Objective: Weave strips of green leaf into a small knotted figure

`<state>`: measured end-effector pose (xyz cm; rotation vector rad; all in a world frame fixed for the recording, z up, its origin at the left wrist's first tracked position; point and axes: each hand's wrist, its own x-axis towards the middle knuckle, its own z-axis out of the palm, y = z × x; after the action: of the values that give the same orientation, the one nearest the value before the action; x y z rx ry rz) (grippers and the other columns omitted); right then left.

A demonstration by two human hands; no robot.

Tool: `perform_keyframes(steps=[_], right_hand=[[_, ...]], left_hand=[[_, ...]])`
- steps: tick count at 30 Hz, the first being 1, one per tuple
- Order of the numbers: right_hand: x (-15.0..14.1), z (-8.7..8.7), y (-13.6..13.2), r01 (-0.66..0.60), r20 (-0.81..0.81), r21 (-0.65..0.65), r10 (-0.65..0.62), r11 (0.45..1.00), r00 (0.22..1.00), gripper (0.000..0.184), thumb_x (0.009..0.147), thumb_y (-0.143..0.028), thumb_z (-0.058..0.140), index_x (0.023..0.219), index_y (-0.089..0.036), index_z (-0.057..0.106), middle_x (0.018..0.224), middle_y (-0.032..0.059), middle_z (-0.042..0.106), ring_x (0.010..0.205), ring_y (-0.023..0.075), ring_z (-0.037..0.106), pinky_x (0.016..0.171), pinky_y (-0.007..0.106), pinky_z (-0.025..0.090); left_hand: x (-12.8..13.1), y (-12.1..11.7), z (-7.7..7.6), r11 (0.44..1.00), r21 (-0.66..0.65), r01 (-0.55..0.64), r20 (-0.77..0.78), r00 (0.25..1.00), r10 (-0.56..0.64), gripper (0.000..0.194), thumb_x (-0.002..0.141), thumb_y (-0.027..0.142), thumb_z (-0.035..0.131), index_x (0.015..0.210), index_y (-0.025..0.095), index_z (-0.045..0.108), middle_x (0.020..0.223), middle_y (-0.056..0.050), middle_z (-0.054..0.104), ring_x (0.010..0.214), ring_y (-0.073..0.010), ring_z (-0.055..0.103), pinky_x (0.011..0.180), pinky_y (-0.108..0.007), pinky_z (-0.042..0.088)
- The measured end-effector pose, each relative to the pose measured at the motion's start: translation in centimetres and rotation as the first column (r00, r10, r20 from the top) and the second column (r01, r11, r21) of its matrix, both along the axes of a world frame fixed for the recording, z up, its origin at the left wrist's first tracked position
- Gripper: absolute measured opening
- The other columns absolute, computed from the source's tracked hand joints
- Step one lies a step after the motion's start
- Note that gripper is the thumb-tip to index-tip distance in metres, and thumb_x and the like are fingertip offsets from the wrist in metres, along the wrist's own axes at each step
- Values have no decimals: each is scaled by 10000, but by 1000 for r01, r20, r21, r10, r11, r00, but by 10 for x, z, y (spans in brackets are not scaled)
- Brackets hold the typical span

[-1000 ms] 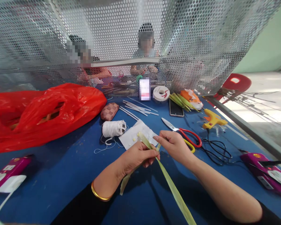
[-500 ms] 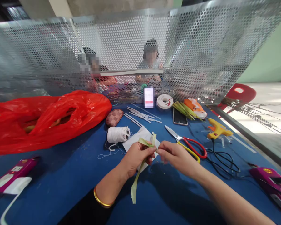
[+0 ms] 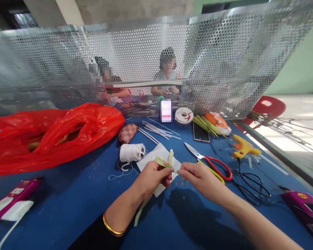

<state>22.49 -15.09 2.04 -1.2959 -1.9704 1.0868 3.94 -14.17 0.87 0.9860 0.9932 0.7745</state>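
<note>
A pale green leaf-like strip (image 3: 171,157) is pinched between the thumb and fingers of my left hand (image 3: 151,177). It loops above the fingers, and a long tail hangs below the wrist. My right hand (image 3: 199,177) is closed in a pinch on a short end of the strip, just to the right of the left fingertips. Beneath the hands lies a sheet of white paper (image 3: 159,151), partly covered. A spool of white string (image 3: 129,152) rests left of it, with loose thread trailing. Scissors (image 3: 194,151) with red and yellow handles lie beyond my right hand.
On the blue table (image 3: 75,201) are a red plastic bag (image 3: 99,118), a checkered pouch (image 3: 128,133), white sticks (image 3: 156,129), a tape roll (image 3: 184,115), a dark phone (image 3: 200,132), green strips (image 3: 206,125) and a yellow glue gun (image 3: 245,147). A perforated metal screen (image 3: 141,52) stands behind; people sit beyond it.
My right hand has moved slightly right, away from the left, drawing out the strip's end. The hanging tail has swung left. The view has tilted up a little.
</note>
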Motion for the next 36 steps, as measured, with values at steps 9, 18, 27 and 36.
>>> perform_keyframes(steps=[9,18,27,36], right_hand=[[-4,-8,0,-14,-28,-124,10,992,1000,285,922,-360,440,708,-196,532,582,-27,528,567,127,499,568,245,364],[-13,-14,1,102,-360,-232,-183,967,915,288,814,-448,634,732,-174,599,645,-25,538,586,106,455,556,231,356],[-27,-27,-3,176,-674,-392,-412,903,613,368,704,-420,760,552,-165,542,501,-34,506,501,83,413,530,228,320],[-14,-24,4,281,-487,-251,-372,926,790,437,782,-525,644,537,-181,530,473,-29,481,471,103,418,511,253,325]], left_hand=[[-1,2,4,1000,-29,0,66,998,2,359,777,442,659,847,91,684,673,-10,578,428,-19,324,395,-180,177],[5,-3,-5,999,-12,-45,-13,999,45,356,771,448,639,625,137,550,544,51,428,420,-27,201,434,-244,82],[14,-12,1,996,57,68,-144,988,-59,263,756,387,613,711,132,657,523,43,491,412,-40,267,453,-239,151],[12,-10,-1,995,-7,97,-47,994,-97,400,743,490,662,838,106,721,583,5,563,441,-44,301,465,-233,148]])
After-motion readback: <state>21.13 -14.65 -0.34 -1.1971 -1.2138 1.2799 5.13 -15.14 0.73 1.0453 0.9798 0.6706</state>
